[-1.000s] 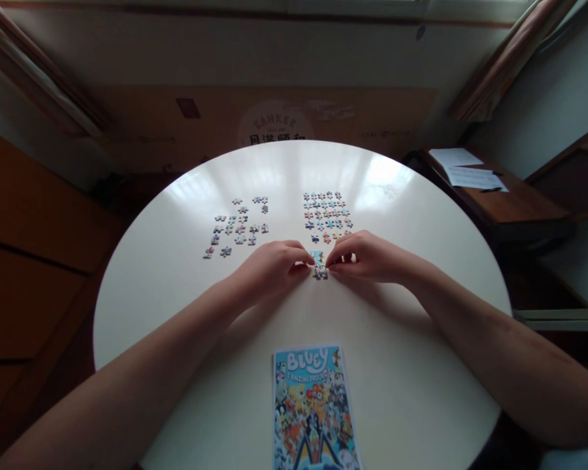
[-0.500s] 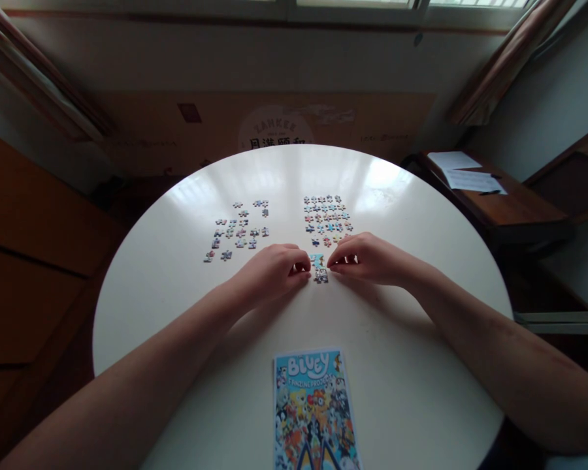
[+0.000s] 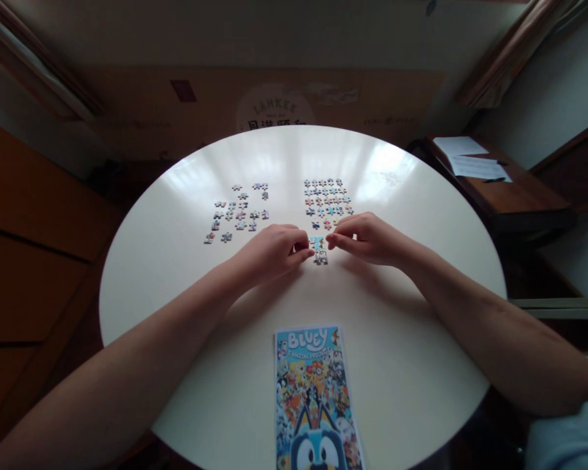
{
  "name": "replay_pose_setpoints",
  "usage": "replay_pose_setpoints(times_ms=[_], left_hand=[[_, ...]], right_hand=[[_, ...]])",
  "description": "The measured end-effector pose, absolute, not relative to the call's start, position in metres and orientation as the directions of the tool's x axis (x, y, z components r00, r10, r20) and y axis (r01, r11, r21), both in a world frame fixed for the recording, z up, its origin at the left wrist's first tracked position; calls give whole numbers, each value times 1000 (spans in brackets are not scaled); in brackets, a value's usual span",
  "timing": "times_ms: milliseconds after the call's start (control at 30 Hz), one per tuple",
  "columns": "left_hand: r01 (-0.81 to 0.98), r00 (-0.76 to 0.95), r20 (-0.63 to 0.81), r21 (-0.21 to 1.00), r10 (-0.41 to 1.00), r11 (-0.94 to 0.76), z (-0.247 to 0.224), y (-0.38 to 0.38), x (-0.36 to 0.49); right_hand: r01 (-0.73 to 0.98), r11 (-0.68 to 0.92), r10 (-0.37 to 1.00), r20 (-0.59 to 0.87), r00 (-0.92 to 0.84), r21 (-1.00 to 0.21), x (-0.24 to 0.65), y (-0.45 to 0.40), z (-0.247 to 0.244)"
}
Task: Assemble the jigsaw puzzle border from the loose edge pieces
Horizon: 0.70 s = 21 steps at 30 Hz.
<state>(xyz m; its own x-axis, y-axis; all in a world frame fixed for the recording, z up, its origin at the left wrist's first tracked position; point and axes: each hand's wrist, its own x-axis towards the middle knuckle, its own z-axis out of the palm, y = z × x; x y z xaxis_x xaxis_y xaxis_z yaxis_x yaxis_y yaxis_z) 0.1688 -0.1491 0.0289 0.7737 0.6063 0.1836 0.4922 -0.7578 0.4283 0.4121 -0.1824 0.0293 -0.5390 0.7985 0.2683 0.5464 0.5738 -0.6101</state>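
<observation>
Both hands, left point(image 3: 279, 251) and right point(image 3: 372, 240), curl with fingertips beside the small puzzle cluster point(image 3: 319, 250); whether either pinches it I can't tell. It lies between them, longer toward and away from the person, on the table point(image 3: 255, 405), above the Bluey picture point(image 3: 313, 385).

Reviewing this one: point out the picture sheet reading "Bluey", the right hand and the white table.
Bluey picture sheet point(image 3: 312, 398), head view, middle of its printed face.
Right hand point(image 3: 367, 238), head view, back of the hand.
White table point(image 3: 402, 365), head view, bare top right of the sheet.
</observation>
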Motion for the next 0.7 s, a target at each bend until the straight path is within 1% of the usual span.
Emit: replay_pose_setpoints(times_ms=[167,300,567,633,700], left_hand=[[492,777,197,403,598,-772,31,-150,169],[490,780,204,388,591,-781,33,-150,170],[490,764,170,476,623,-730,42,-155,170],[518,714,230,462,661,-720,48,-158,167],[554,609,363,442,705,-706,57,-158,160]], right_hand=[[498,569,814,358,-458,-654,409,-185,32],[464,562,819,383,-426,-685,409,-187,31],[473,514,849,345,-401,-715,408,-189,33],[465,512,853,364,-374,-723,407,-191,35],[442,517,853,402,-332,-733,405,-194,37]])
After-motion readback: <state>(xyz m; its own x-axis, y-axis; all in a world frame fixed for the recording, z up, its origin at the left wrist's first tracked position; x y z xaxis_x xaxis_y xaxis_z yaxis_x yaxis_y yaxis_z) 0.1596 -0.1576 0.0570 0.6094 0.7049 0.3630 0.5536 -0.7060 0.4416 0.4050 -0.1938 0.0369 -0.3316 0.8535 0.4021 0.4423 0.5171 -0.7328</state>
